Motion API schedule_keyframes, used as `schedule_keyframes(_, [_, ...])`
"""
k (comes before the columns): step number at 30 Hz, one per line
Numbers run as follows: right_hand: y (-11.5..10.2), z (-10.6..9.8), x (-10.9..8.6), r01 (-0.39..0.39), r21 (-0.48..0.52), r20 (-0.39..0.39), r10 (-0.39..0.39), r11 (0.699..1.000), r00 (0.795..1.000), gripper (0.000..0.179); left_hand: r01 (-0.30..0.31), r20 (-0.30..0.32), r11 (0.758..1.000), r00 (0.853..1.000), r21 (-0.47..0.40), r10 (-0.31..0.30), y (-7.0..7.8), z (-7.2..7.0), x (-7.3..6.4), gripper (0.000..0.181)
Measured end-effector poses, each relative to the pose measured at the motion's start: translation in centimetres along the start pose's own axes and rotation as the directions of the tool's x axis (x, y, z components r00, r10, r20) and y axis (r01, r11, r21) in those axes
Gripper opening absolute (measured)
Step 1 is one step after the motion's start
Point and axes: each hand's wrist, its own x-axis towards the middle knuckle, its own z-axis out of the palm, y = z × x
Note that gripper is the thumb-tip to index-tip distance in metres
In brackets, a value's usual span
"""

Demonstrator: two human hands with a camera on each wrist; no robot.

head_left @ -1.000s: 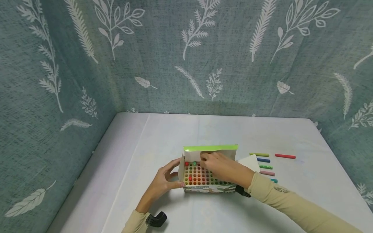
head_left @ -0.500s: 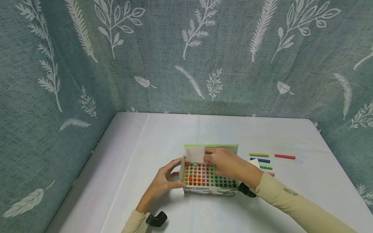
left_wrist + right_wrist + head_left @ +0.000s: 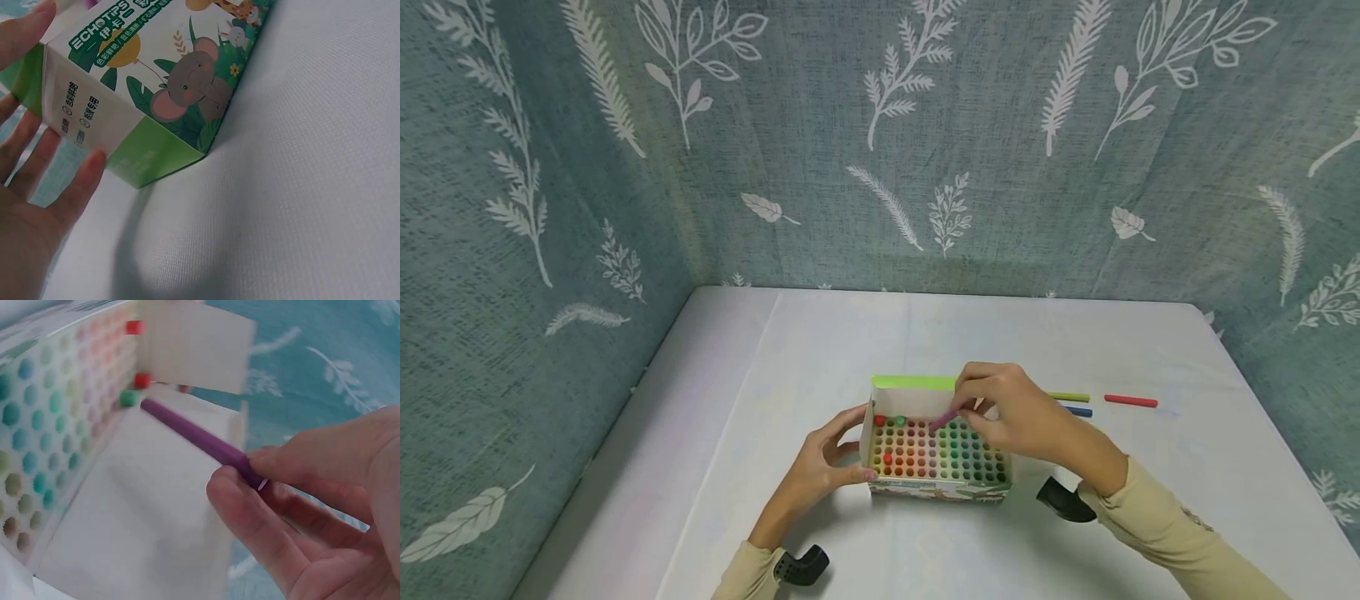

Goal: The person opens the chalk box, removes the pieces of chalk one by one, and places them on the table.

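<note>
The right hand [image 3: 1018,412] grasped a purple crayon [image 3: 194,432] near one end, pinched between thumb and fingers. The crayon slanted over the back rows of holes in an uncovered crayon box [image 3: 940,492]; whether its free end touched the hole grid [image 3: 910,448] could not be told.

The left hand [image 3: 822,468] gripped the left end of the box, its thumb at the front corner and other fingers spread along the end and toward the back. The box sat on a white counter [image 3: 805,350] with its lid [image 3: 910,383] raised at the back. Its front showed an elephant print [image 3: 194,84].

Three crayon ends stood up from the holes: a red one [image 3: 879,421] in the back left corner, a green one [image 3: 900,421] in the back row near it, and another red one [image 3: 887,459] toward the front left.

Right of the box, a yellow-green crayon [image 3: 1070,397] and a blue crayon [image 3: 1079,412] lay partly hidden by the right hand, with a loose red crayon [image 3: 1131,402] farther right. Leaf-patterned teal fabric [image 3: 820,100] hung behind the counter.
</note>
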Motion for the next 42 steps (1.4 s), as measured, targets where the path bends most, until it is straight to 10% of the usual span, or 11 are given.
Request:
schedule_keyframes(12, [0.4,-4.1,-2.8,-0.065,0.304,-0.131,0.110,0.950,0.985,0.019,0.033,-0.031,0.999,0.999,0.002,-0.032,0.2,0.0,-0.3,0.077])
schedule_keyframes(29, [2.0,-7.4,-7.4,-0.188,0.391,-0.229,0.293,0.901,0.928,0.017,0.032,-0.032,0.999,0.999,-0.010,-0.032,-0.2,0.3,-0.3,0.078])
schedule_keyframes(42, [3.9,-8.2,-10.2,-0.155,0.595,-0.278,0.383,0.788,0.881,0.016,0.031,-0.040,0.999,0.999,-0.018,-0.031,-0.2,0.5,-0.1,0.079])
